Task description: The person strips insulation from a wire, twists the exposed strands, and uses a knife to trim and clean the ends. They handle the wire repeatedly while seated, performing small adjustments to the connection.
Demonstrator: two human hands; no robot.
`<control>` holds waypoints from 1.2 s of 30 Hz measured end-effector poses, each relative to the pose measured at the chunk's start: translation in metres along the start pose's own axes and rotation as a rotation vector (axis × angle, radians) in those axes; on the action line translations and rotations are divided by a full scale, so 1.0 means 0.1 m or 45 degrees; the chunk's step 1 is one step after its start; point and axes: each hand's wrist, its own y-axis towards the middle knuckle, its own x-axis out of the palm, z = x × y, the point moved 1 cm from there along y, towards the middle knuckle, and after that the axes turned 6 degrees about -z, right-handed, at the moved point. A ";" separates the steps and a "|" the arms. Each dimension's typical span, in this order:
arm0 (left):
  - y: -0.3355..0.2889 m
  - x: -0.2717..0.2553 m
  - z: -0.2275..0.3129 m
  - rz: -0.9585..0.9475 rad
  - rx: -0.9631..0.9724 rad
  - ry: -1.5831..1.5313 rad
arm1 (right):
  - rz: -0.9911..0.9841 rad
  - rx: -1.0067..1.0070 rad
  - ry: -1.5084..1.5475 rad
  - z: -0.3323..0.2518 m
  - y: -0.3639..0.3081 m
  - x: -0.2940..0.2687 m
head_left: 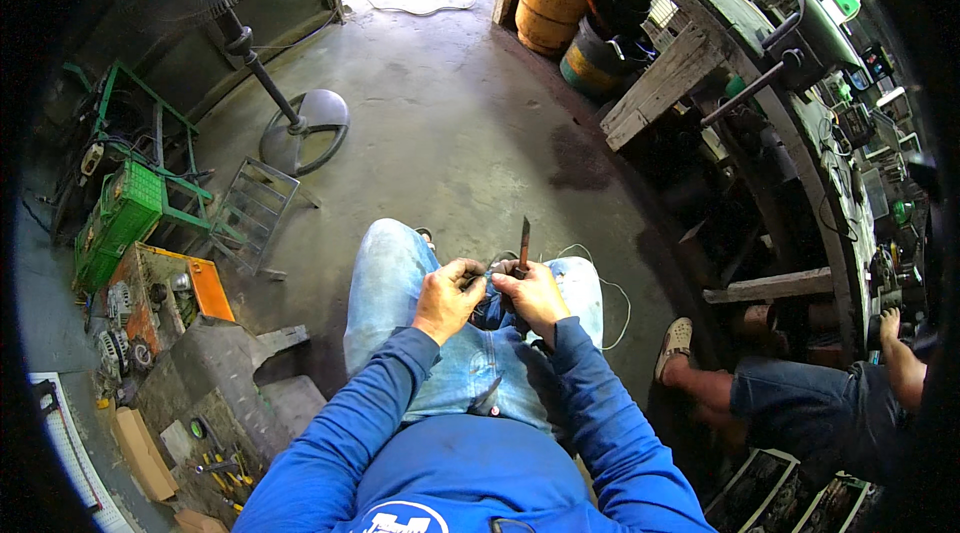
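Both my hands meet over my lap, above the jeans. My right hand [537, 294] is closed round a slim orange-brown tool [524, 245] with a dark pointed tip, which stands up toward the far side; its exact kind cannot be made out. Close beside it, the fingers of my left hand [449, 297] are pinched together on something small and dark. A dark rounded piece [503, 259] shows between the hands, partly covered by the fingers. A thin pale wire [627, 308] loops out over my right knee.
At the left stand a pedestal fan [250, 51], a metal rack [254, 216], a green crate [118, 213] and an orange-edged box of parts [208, 285]. A long workbench [775, 118] curves along the right, beyond a gas cylinder [550, 8]. Another person's leg [790, 393] reaches in at lower right.
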 end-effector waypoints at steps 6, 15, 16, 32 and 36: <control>-0.01 -0.02 -0.07 0.009 -0.055 -0.048 | -0.105 0.022 -0.115 -0.03 0.01 0.07; -0.03 -0.01 -0.03 -0.089 -0.033 -0.220 | -0.259 0.116 -0.149 -0.20 0.03 -0.08; -0.02 0.01 0.00 -0.090 -0.030 -0.153 | -0.226 0.170 -0.156 -0.21 0.02 -0.10; -0.04 -0.03 0.09 0.098 0.243 0.256 | -0.106 0.060 -0.145 -0.13 -0.05 -0.07; -0.05 -0.03 0.10 0.078 0.270 0.293 | -0.201 0.049 -0.245 -0.14 -0.04 -0.04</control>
